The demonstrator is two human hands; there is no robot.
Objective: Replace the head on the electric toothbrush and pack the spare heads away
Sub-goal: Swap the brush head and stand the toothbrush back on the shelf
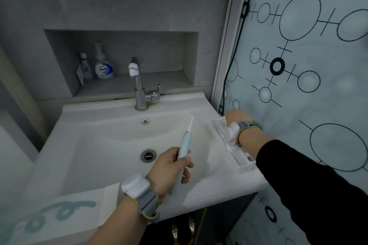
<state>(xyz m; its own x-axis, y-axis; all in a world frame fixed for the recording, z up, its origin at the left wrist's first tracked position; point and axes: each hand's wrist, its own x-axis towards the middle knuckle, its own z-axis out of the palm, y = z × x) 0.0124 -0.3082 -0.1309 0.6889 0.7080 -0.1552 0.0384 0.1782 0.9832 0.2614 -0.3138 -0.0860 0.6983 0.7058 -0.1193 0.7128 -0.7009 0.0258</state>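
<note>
One toothbrush [182, 152], gripped in left hand [169, 167] above sink [95, 125]; right hand [236, 117] on white tray [239, 157], far right, finger state indiscernible.

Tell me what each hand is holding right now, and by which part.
The left hand grips the toothbrush around the lower half of its handle. The right hand reaches over the white tray on the sink's rim; whether it holds anything cannot be told.

One toothbrush [182, 154], one tray [220, 125], two bottles [103, 67], one tap [139, 85], two hands [169, 165].
</note>
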